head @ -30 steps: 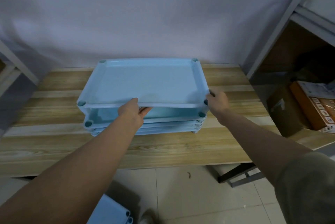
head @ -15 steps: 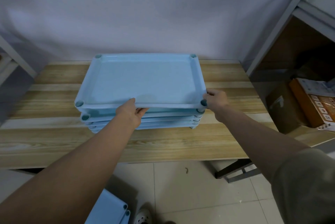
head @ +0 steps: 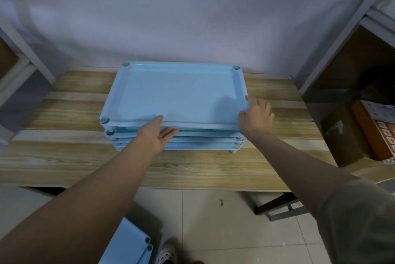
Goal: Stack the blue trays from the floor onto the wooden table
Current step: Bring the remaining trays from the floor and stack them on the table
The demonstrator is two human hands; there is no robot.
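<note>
Both hands grip top tray (head: pixel 175 92) of tabletop (head: pixel 64 156) stack: left hand (head: pixel 157 133) front edge, right hand (head: pixel 255 116) front-right corner.

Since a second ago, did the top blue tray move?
Yes. The top blue tray sank closer onto the stack of trays on the wooden table, closing the gap.

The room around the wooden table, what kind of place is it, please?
Probably a storeroom or workroom: metal shelving with cardboard boxes at the right, a plain wooden table against a bare wall, and a tiled floor.
</note>
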